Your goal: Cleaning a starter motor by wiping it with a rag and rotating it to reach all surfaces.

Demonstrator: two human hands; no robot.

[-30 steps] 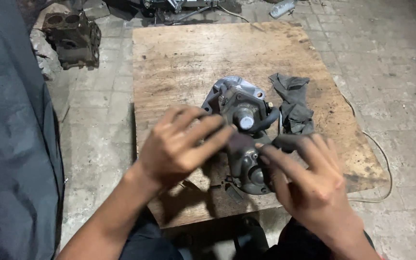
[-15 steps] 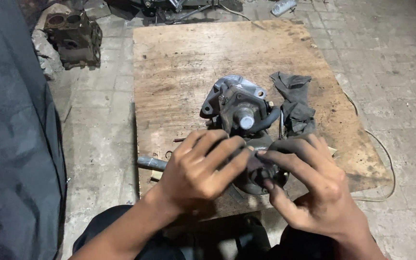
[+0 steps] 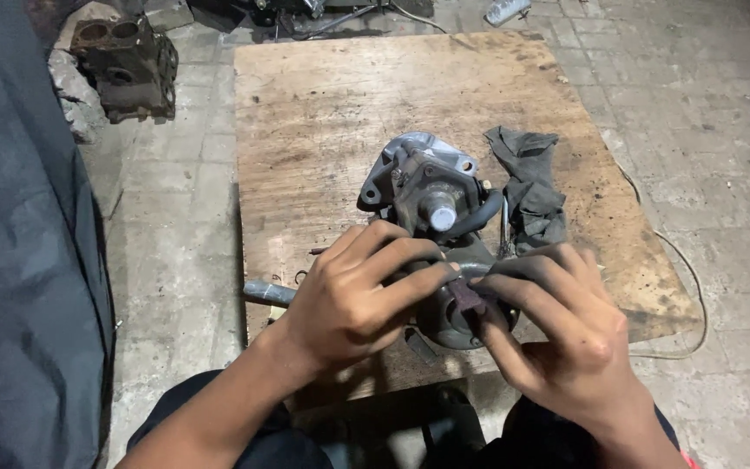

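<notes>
Both hands pinch a small dark reddish abrasive scrap (image 3: 464,296) against the grey metal housing (image 3: 431,204).
Left hand (image 3: 349,304) and right hand (image 3: 557,330) press fingertips together; the scrap may slip, scraping fingers on metal at lower centre.

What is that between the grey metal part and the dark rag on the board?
In the head view, a black curved hose loops off the metal part toward the rag; beyond it, only a thin strip of bare board separates them.

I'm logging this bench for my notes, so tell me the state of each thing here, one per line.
Grey metal engine part: lying on the board, partly covered by both hands.
Small dark reddish abrasive strip: pinched between both hands, against the part.
Dark grey rag: crumpled, untouched.
Square wooden board: flat on the floor.
Left hand: gripping.
Right hand: gripping.
</notes>
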